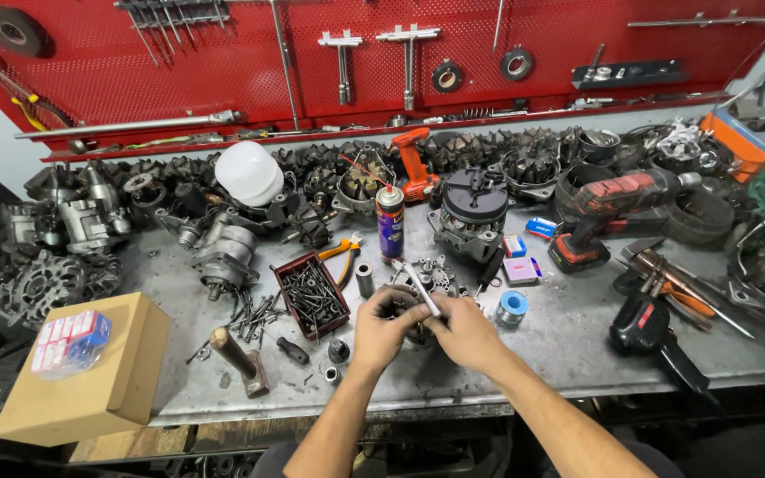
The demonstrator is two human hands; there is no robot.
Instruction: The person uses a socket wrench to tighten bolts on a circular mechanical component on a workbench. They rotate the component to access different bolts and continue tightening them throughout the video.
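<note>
Two hands meet just in front of a spray can [390, 221]: left hand [381, 329] cups a dark metal part [418, 333] (likely heavy, rigid, greasy; best held by its rim), right hand [464, 332] pinches a slim metal tool [421, 288].

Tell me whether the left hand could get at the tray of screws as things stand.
Probably yes. The left hand is on the small dark part, and the tray of screws lies just beside it, open-topped, with nothing between.
</note>
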